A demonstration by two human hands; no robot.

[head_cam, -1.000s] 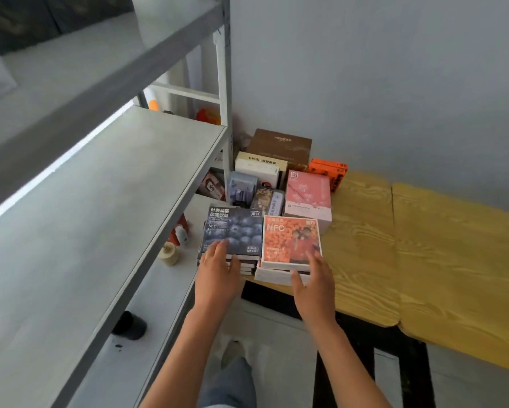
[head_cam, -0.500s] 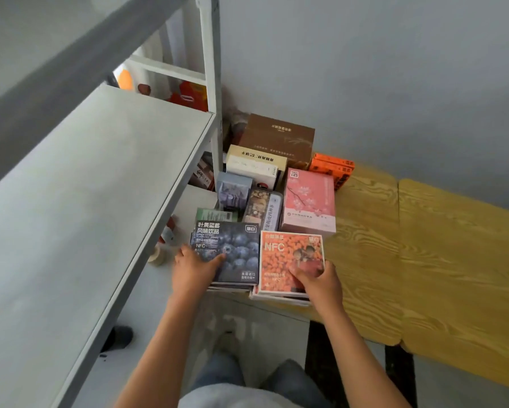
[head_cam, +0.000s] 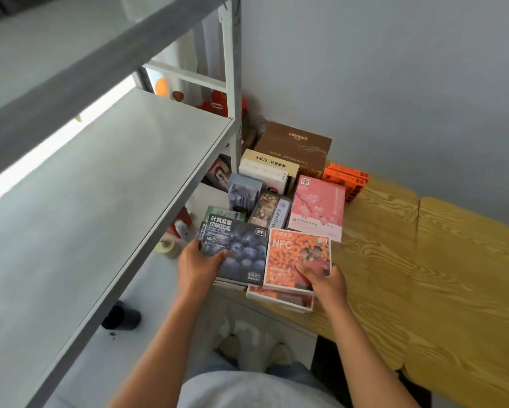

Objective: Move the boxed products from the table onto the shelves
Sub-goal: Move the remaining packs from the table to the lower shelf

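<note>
My left hand (head_cam: 198, 265) grips the near left corner of a dark blueberry box (head_cam: 241, 251), thumb on its top face. My right hand (head_cam: 324, 279) grips the near right corner of an orange NFC box (head_cam: 294, 257). Both boxes are lifted slightly off the stacks of similar flat boxes (head_cam: 279, 298) at the front left corner of the wooden table (head_cam: 394, 275). Behind them stand a pink blossom box (head_cam: 318, 207), a brown box (head_cam: 294, 145), a white box (head_cam: 269, 169) and an orange box (head_cam: 346, 178). The grey shelf board (head_cam: 100, 187) lies to the left.
A second grey shelf (head_cam: 85, 54) runs above the first, with a white upright post (head_cam: 232, 83) at the corner. A lower shelf holds small bottles (head_cam: 182, 231), a tape roll (head_cam: 166, 245) and a black cup (head_cam: 120, 316). My feet show below on the floor.
Both hands went from resting flat on the top boxes to gripping their near corners, and the blueberry and orange boxes have come up a little off their stacks.
</note>
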